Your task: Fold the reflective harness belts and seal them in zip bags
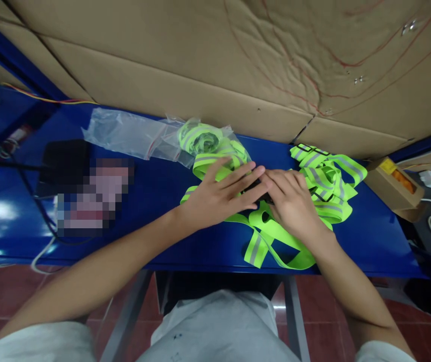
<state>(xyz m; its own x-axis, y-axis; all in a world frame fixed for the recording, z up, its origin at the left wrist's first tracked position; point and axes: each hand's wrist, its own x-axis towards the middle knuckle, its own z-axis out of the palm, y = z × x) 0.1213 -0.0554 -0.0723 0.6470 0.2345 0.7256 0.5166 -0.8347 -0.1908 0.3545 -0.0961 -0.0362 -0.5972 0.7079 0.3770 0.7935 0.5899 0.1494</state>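
My left hand (219, 196) lies flat with fingers stretched out on a neon-yellow reflective strap vest (268, 236) in the middle of the blue table (162, 191). My right hand (292, 201) rests beside it, fingers bent down on the same vest around a dark part under the fingertips. The fingertips of both hands meet. Loose strap loops hang toward the table's front edge.
A pile of similar neon vests (326, 178) lies at the right, another rolled one (203, 141) in a clear plastic bag (128, 133) behind my hands. A black object (66, 161) and cables sit left. A small cardboard box (394, 186) stands far right. Cardboard sheets (215, 60) line the back.
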